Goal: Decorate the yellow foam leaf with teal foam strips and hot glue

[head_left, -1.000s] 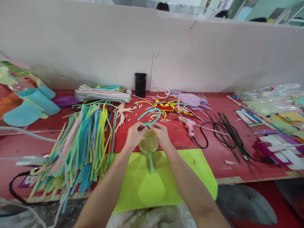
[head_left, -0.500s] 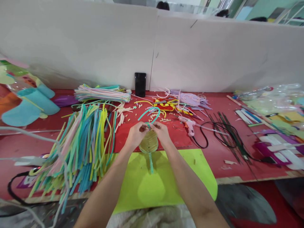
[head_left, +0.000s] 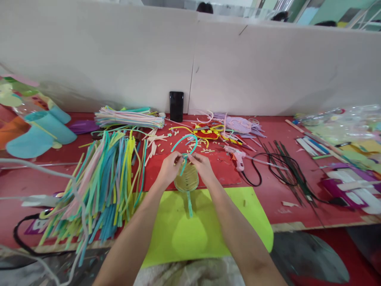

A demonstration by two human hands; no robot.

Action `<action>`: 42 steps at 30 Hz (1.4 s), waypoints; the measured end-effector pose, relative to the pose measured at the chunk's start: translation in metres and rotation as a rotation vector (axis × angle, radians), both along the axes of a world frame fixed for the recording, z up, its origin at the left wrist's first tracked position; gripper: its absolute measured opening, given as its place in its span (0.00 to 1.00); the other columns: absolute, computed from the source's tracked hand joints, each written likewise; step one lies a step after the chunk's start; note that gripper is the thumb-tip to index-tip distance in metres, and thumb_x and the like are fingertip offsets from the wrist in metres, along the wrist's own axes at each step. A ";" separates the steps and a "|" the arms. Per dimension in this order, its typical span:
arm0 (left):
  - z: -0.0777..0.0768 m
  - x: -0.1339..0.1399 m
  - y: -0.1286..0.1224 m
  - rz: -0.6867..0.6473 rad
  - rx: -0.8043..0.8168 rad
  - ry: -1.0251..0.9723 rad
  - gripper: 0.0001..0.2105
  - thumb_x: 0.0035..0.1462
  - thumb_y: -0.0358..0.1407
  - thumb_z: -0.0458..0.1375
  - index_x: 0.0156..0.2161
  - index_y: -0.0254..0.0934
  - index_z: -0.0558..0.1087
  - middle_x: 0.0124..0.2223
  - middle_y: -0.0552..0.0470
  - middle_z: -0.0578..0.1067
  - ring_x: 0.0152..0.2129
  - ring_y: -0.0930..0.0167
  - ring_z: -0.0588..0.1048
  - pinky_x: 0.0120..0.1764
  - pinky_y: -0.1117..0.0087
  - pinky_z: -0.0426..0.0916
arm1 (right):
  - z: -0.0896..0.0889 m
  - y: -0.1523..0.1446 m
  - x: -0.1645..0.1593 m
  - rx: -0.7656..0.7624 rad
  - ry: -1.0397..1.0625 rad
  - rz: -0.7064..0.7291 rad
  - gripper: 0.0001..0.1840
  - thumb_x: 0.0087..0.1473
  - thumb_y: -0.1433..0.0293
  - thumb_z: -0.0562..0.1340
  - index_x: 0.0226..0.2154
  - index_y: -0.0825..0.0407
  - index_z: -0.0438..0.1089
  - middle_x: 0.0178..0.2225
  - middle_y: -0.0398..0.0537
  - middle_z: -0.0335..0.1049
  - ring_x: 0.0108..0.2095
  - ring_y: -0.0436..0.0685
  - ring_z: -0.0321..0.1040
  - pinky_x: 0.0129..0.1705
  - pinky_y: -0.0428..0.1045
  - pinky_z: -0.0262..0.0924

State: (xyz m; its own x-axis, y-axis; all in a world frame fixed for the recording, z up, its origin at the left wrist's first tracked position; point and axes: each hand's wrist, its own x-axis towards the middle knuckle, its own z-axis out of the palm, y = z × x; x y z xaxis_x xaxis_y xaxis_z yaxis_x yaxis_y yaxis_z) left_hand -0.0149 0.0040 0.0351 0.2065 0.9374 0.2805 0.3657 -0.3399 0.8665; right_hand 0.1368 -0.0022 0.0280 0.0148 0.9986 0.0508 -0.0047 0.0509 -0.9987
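Between my hands is a teal pipe cleaner (head_left: 195, 140), curved into an open loop above my fingers, with one end hanging down below them. My left hand (head_left: 172, 167) pinches it from the left and my right hand (head_left: 201, 166) from the right, fingertips nearly touching. Just beneath lies a rounded olive-gold piece (head_left: 187, 180), edged in pale green, its upper part partly covered by my fingers. A teal stem (head_left: 189, 204) extends from it toward me over a yellow-green sheet (head_left: 238, 222).
Left is a large heap of coloured pipe cleaners (head_left: 104, 186), with a bundle (head_left: 127, 119) behind. A pink glue gun (head_left: 238, 159) with a black cord lies right, near dark stems (head_left: 285, 167). A phone (head_left: 176, 106) leans on the white partition (head_left: 119, 59). Small cut scraps lie beyond my hands.
One end of the teal pipe cleaner now hangs down between my hands over the olive-gold piece. Its loop has shifted slightly left, and my hands remain nearly in place.
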 end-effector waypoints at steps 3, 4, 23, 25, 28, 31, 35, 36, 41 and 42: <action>0.000 -0.002 0.001 -0.028 -0.005 -0.003 0.05 0.57 0.34 0.52 0.32 0.38 0.70 0.31 0.54 0.72 0.28 0.72 0.69 0.35 0.73 0.61 | 0.003 0.000 0.003 0.009 -0.014 0.011 0.17 0.47 0.54 0.62 0.24 0.51 0.72 0.24 0.43 0.71 0.30 0.53 0.66 0.36 0.48 0.59; 0.000 -0.002 0.001 -0.037 -0.008 -0.009 0.05 0.57 0.34 0.53 0.32 0.38 0.70 0.31 0.54 0.72 0.29 0.72 0.69 0.36 0.73 0.61 | 0.004 0.000 0.003 0.012 -0.018 0.012 0.16 0.48 0.55 0.62 0.24 0.51 0.72 0.24 0.43 0.71 0.30 0.53 0.66 0.36 0.48 0.59; 0.002 -0.009 0.003 -0.159 -0.074 0.005 0.07 0.58 0.37 0.52 0.32 0.38 0.70 0.29 0.54 0.72 0.28 0.71 0.70 0.34 0.73 0.62 | 0.006 0.000 0.020 0.049 -0.177 0.151 0.16 0.47 0.56 0.65 0.28 0.53 0.74 0.28 0.45 0.74 0.31 0.54 0.68 0.37 0.49 0.60; -0.001 -0.007 0.003 -0.119 -0.081 -0.032 0.09 0.59 0.38 0.50 0.31 0.38 0.69 0.28 0.54 0.71 0.27 0.72 0.70 0.34 0.73 0.62 | 0.006 0.001 0.018 0.082 -0.189 0.085 0.16 0.47 0.56 0.64 0.26 0.52 0.72 0.25 0.43 0.72 0.29 0.53 0.67 0.34 0.48 0.60; -0.005 -0.003 0.003 -0.089 -0.096 -0.060 0.10 0.59 0.39 0.50 0.31 0.37 0.69 0.28 0.54 0.70 0.26 0.72 0.69 0.33 0.73 0.62 | 0.006 0.001 0.012 0.127 -0.223 0.011 0.16 0.49 0.56 0.63 0.24 0.52 0.71 0.25 0.42 0.71 0.28 0.52 0.66 0.33 0.47 0.59; -0.006 -0.003 0.004 -0.063 -0.095 -0.034 0.08 0.58 0.37 0.51 0.30 0.37 0.68 0.26 0.55 0.69 0.25 0.73 0.67 0.31 0.74 0.60 | 0.007 0.000 0.010 0.148 -0.254 0.018 0.16 0.50 0.56 0.62 0.24 0.52 0.70 0.26 0.43 0.71 0.29 0.52 0.66 0.34 0.47 0.59; -0.002 -0.007 0.004 -0.125 -0.032 0.091 0.07 0.58 0.35 0.50 0.31 0.37 0.67 0.28 0.55 0.69 0.26 0.73 0.67 0.32 0.74 0.59 | 0.006 0.000 0.012 0.145 -0.261 0.089 0.16 0.49 0.56 0.62 0.24 0.52 0.71 0.26 0.43 0.71 0.29 0.52 0.66 0.34 0.47 0.59; 0.000 -0.008 0.005 -0.149 -0.020 0.129 0.07 0.58 0.35 0.50 0.31 0.37 0.67 0.29 0.54 0.69 0.27 0.72 0.67 0.33 0.73 0.59 | 0.005 0.000 0.014 0.138 -0.263 0.113 0.16 0.49 0.56 0.63 0.24 0.52 0.71 0.26 0.43 0.71 0.30 0.53 0.66 0.34 0.47 0.59; 0.003 -0.013 0.005 -0.236 -0.027 0.200 0.07 0.58 0.35 0.50 0.30 0.36 0.67 0.29 0.54 0.69 0.27 0.73 0.66 0.32 0.73 0.59 | 0.001 0.002 0.023 0.081 -0.267 0.240 0.17 0.48 0.55 0.64 0.28 0.52 0.74 0.29 0.45 0.74 0.32 0.54 0.68 0.37 0.49 0.60; 0.002 -0.013 0.005 -0.239 -0.035 0.173 0.07 0.58 0.36 0.51 0.30 0.36 0.67 0.29 0.55 0.69 0.27 0.73 0.66 0.33 0.73 0.60 | 0.001 0.002 0.023 0.082 -0.260 0.240 0.17 0.48 0.55 0.64 0.29 0.52 0.75 0.29 0.45 0.74 0.33 0.54 0.69 0.38 0.49 0.61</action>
